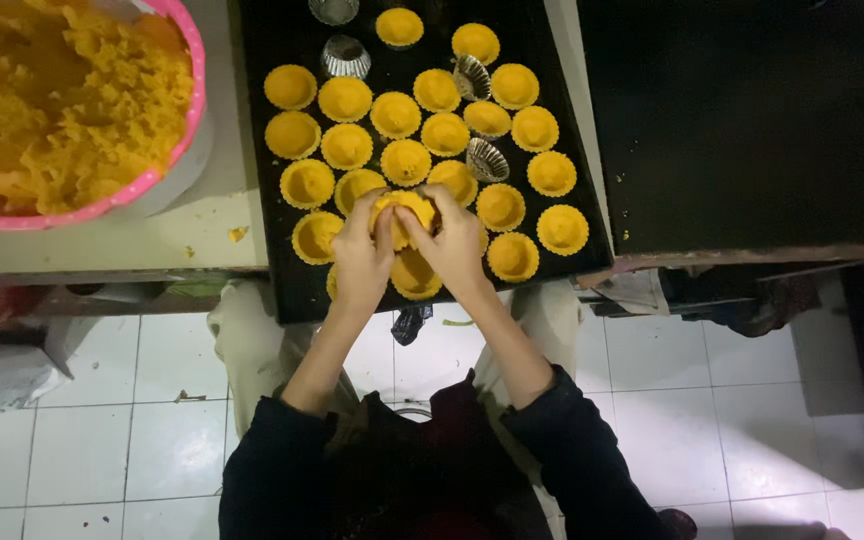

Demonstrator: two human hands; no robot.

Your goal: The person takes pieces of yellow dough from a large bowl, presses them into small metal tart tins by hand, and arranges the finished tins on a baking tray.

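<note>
A dough-filled tart mould (404, 212) is pinched between the left hand (362, 250) and right hand (457, 245) above the black tray (282, 290). The thin shell could be torn if pressed too hard by the thumbs.

Yellow dough cups (395, 114) fill a black tray (282, 290); yellow dough heaps a pink bowl (188, 120).

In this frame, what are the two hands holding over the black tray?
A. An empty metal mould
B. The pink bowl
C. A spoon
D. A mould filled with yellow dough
D: the left hand and right hand together pinch a dough-filled mould above the black tray, thumbs pressed into the yellow dough.
</note>
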